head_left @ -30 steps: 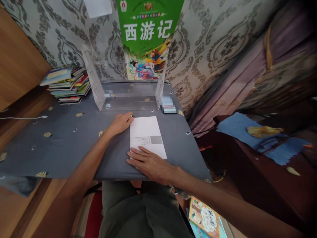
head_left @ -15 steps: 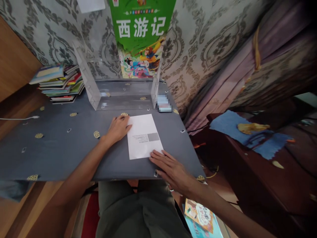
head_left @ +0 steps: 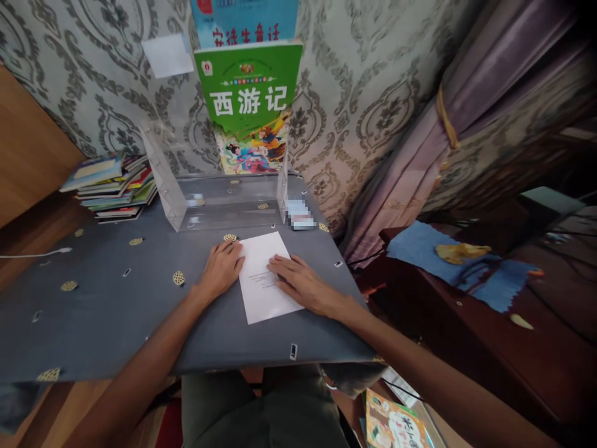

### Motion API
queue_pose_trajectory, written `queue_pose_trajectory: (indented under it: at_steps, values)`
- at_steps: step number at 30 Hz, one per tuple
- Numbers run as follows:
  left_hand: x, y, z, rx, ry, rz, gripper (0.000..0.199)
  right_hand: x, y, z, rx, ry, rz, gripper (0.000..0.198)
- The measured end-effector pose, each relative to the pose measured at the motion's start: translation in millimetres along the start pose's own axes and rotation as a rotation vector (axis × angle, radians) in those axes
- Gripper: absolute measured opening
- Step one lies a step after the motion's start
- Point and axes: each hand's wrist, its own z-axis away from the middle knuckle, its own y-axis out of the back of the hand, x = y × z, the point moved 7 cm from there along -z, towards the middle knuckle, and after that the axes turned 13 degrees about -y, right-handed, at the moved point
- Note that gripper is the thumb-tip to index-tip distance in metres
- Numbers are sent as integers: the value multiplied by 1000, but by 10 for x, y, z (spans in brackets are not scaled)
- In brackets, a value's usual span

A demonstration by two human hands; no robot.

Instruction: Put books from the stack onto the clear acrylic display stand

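A white sheet or thin booklet [head_left: 261,306] with a small block of print lies flat on the grey patterned tablecloth [head_left: 112,323]. Along its upper left edge rests my left hand [head_left: 222,269], fingers stretched out and the thumb at the margin. My right hand [head_left: 303,283] lies flat across the right half of the white piece, fingers extended and covering part of the print. Neither hand grips anything. Behind the white piece stands a clear acrylic rack [head_left: 228,214].
A stack of books [head_left: 119,190] sits at the back left. Beside the rack lies a phone [head_left: 300,214], its screen pixelated. A green book [head_left: 249,112] stands at the wall. To the right, a blue cloth [head_left: 415,249] lies on dark furniture. A white cable [head_left: 37,254] crosses the left.
My right hand has moved from the lower right corner up onto the white piece, covering its grey printed patch. The left hand stays at the left edge. The view has tilted up.
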Motion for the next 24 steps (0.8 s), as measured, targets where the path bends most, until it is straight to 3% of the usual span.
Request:
queue_pose_trajectory:
  at_steps: [14, 20, 24]
  values:
    - [66, -96, -33, 145, -87, 48, 34, -47, -134, -534, 89, -21, 145, 42]
    - [48, -112, -25, 143, -91, 35, 34, 348, 54, -453, 218, -217, 201, 37]
    - [69, -108, -40, 124, -82, 19, 34, 451, 124, -404, 228, -256, 211, 37]
